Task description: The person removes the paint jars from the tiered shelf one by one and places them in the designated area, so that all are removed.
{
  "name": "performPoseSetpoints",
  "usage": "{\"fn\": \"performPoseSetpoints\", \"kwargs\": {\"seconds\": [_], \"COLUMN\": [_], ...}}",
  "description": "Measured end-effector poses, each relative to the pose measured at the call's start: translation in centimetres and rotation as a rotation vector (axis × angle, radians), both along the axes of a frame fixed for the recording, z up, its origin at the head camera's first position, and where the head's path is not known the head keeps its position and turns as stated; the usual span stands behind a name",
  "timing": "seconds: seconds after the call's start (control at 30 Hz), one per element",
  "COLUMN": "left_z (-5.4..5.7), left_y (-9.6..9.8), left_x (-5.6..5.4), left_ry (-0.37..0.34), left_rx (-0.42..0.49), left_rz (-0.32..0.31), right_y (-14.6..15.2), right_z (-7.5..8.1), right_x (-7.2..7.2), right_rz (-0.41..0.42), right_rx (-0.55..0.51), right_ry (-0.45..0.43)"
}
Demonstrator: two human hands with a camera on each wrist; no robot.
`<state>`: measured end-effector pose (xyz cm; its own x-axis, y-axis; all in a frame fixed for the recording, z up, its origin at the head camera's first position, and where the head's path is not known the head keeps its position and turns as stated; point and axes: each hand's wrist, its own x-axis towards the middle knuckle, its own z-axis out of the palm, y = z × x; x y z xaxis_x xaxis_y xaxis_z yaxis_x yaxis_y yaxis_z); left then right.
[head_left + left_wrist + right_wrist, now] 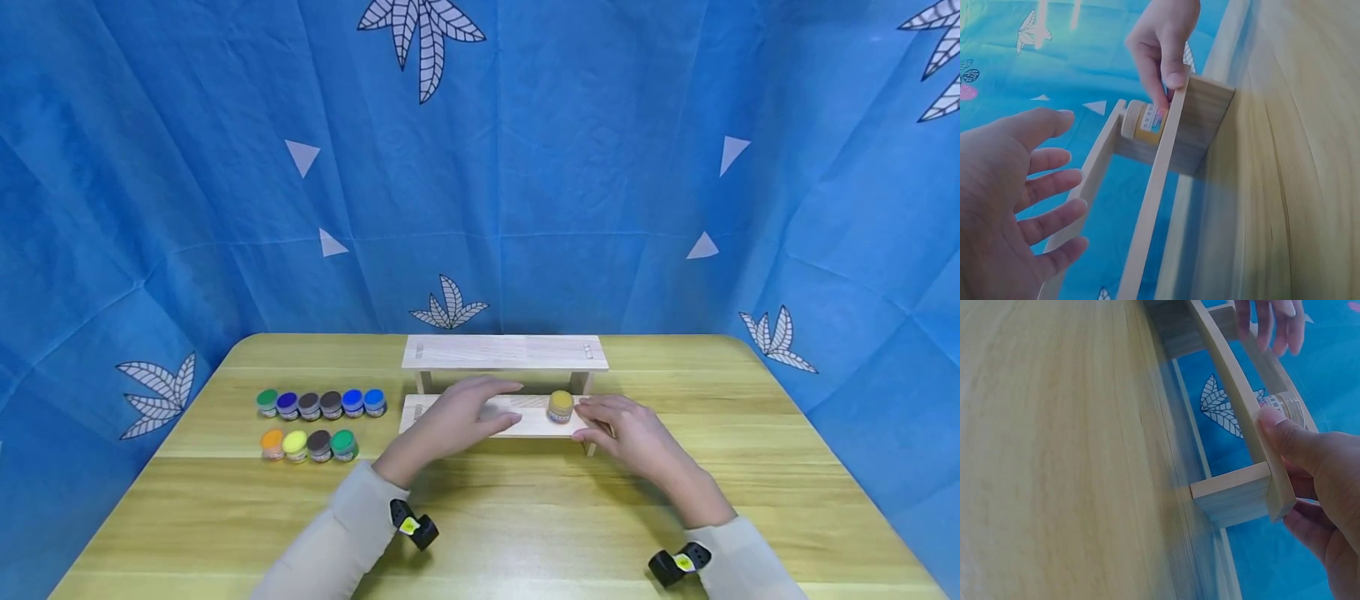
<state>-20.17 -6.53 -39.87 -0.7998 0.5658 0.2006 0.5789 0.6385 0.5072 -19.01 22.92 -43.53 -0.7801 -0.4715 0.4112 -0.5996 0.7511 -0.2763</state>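
A jar with a yellow lid (560, 406) stands upright near the right end of the lower board of a two-step wooden shelf (517, 423). My right hand (626, 433) grips that board's right end. Its thumb lies along the front edge and its other fingers bend round the end, close beside the jar; whether they touch the jar I cannot tell. Over the left part of the lower board hovers my left hand (467, 417), holding nothing. In the left wrist view the left hand's fingers (1054, 183) are spread and apart from the shelf.
Two rows of small paint jars stand on the table left of the shelf, among them a blue one (375, 402) and an orange one (272, 444). The shelf's upper board (502, 352) lies farther back. A blue curtain (570, 167) hangs behind the wooden table (517, 533).
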Motion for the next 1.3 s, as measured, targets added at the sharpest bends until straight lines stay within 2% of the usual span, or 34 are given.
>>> {"fn": "performPoseSetpoints", "kwargs": {"seconds": [0.33, 0.53, 0.7, 0.93, 1.3], "left_z": [-0.5, -1.1, -1.2, -1.6, -1.9], "left_y": [3.9, 5.4, 6.1, 6.8, 7.4], "left_x": [-1.8, -2.5, -2.7, -2.9, -3.0], "left_ry": [0.055, 0.087, 0.106, 0.075, 0.034], "left_rx": [-0.024, -0.019, -0.054, -0.075, -0.036], "left_rz": [-0.091, -0.111, -0.101, -0.078, -0.055], "right_y": [0.2, 0.2, 0.1, 0.1, 0.1], "right_z": [-0.1, -0.2, 0.0, 0.0, -0.1], "right_x": [-0.1, -0.2, -0.2, -0.1, -0.1], "right_rz": [0.006, 0.016, 0.018, 0.014, 0.023], "right_rx": [-0.008, -0.015, -0.010, 0.000, 0.001], "right_ry": [0.010, 0.026, 0.025, 0.013, 0.017]}}
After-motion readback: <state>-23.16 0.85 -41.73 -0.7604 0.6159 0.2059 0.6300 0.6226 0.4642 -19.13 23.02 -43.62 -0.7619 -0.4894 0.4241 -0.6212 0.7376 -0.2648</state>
